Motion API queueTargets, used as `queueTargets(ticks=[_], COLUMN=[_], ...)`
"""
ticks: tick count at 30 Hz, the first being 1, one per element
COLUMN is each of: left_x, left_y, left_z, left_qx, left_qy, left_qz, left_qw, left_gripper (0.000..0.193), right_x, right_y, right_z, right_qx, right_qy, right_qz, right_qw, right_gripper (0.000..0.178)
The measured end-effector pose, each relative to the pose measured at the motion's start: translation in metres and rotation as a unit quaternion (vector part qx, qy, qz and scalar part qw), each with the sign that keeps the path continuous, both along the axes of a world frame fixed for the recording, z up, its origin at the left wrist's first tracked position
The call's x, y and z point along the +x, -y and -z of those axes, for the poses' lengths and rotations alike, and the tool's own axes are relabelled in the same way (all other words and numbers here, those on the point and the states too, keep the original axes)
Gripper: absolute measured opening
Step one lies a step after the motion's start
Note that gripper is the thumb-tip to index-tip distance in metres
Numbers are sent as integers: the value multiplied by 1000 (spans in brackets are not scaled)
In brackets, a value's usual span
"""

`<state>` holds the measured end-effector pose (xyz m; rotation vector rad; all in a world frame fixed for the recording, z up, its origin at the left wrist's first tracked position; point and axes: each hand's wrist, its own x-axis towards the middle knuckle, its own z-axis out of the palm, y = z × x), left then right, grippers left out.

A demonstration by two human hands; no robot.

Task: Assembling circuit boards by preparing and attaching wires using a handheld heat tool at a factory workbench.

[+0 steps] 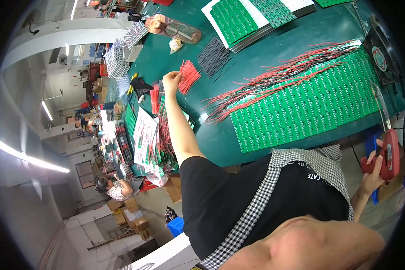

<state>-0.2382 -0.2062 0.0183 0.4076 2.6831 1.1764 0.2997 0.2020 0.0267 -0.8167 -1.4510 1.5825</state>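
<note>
Many red wires bunched just rt. of L fingers, touching.

We see our left hand at the edge of a pile of short red wires on the green table; whether it pinches one, we can't quite tell. Black wires lie just beside them. Our right hand grips a red soldering gun (a black fan stands near it). Long red and black wires lie across the green circuit boards.
</note>
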Motion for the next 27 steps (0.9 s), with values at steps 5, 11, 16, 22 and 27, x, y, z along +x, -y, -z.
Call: queueTargets(ticks=[5, 11, 16, 22, 27], left_x=[-1, 4, 4, 7, 11], left_y=[-3, -3, -5, -8, -11], left_z=[1, 1, 2, 0, -3], left_qx=[-109, 48, 31, 9, 2], left_qy=[-34, -4, 16, -12, -10], left_qz=[9, -27, -39, -33, -29], left_qw=[993, 998, 999, 999, 1000], left_gripper=[18, 13, 13, 13, 14], right_x=[0, 1, 6, 8, 13], right_y=[1, 2, 3, 0, 0], right_z=[-1, -1, -1, 1, 5], right_qx=[17, 14, 5, 14, -9], right_qy=[2, 5, -5, 12, 2], right_qz=[8, 0, -1, -12, -13], right_qw=[1000, 1000, 1000, 1000, 1000], right_gripper=[31, 31, 31, 32, 33])
